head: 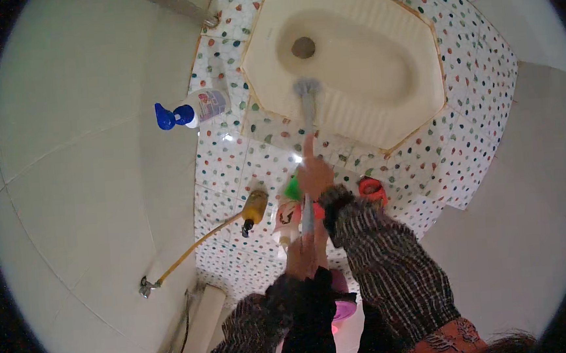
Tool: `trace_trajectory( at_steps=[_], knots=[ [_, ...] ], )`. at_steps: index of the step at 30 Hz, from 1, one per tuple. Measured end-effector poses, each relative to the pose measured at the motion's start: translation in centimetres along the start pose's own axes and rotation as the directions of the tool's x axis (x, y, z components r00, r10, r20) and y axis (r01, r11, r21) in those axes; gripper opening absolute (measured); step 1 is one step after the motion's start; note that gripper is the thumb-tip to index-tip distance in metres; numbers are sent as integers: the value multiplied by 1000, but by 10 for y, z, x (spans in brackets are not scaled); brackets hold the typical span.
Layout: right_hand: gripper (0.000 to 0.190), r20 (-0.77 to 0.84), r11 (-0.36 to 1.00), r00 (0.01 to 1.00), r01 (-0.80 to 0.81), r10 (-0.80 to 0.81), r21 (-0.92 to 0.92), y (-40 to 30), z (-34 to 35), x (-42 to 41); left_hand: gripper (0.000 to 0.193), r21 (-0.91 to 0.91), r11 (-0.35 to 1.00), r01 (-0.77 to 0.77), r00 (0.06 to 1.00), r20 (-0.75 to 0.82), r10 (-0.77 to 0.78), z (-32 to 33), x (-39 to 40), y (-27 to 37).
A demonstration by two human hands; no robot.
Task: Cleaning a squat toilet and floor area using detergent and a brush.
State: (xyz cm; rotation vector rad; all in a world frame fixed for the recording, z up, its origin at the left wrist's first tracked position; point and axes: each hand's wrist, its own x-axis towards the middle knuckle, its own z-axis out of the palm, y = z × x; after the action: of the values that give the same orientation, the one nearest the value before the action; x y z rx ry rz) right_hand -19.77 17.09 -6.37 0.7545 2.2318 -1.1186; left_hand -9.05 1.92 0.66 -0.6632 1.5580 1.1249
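My right hand [315, 175] grips the middle of a long grey handle, its index finger stretched along it. Lower down, my left hand [304, 254] closes around the handle's near end. The handle belongs to a toilet brush [307, 87], whose blurred head meets the near side of a cream ceramic squat toilet [357, 114]. Left of the brush head lies the pan's round drain hole [303, 47]. Close to my hands are a pink-labelled bottle [286, 219] and a green object [292, 189], both partly covered by my hands and the handle.
Left of the pan is a blue-topped bottle [210, 106]. A yellow-brown bottle [255, 207] stands near a yellow hose [194, 247] running to a wall valve [145, 287]. A red object [372, 190] lies by my right sleeve. A pipe [177, 4] comes down at upper left. Speckled tiles [223, 171] surround the pan.
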Motion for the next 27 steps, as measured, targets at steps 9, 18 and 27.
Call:
trace_trajectory(
  at_steps=[9, 18, 27],
  knots=[
    [70, 140, 995, 990, -30, 15, 100, -9, 16, -21, 34, -214, 952, 220, 975, 72, -209, -8, -35, 5],
    [68, -268, 987, 950, 162, -159, -9, -17, -3, 75, 40, -123, 990, 70, 997, 49, -64, 2, 31, 87],
    [74, 33, 991, 999, -15, 20, -135, -33, 16, 26, 38, -160, 985, 61, 998, 16, -59, -14, 3, 31]
  ],
)
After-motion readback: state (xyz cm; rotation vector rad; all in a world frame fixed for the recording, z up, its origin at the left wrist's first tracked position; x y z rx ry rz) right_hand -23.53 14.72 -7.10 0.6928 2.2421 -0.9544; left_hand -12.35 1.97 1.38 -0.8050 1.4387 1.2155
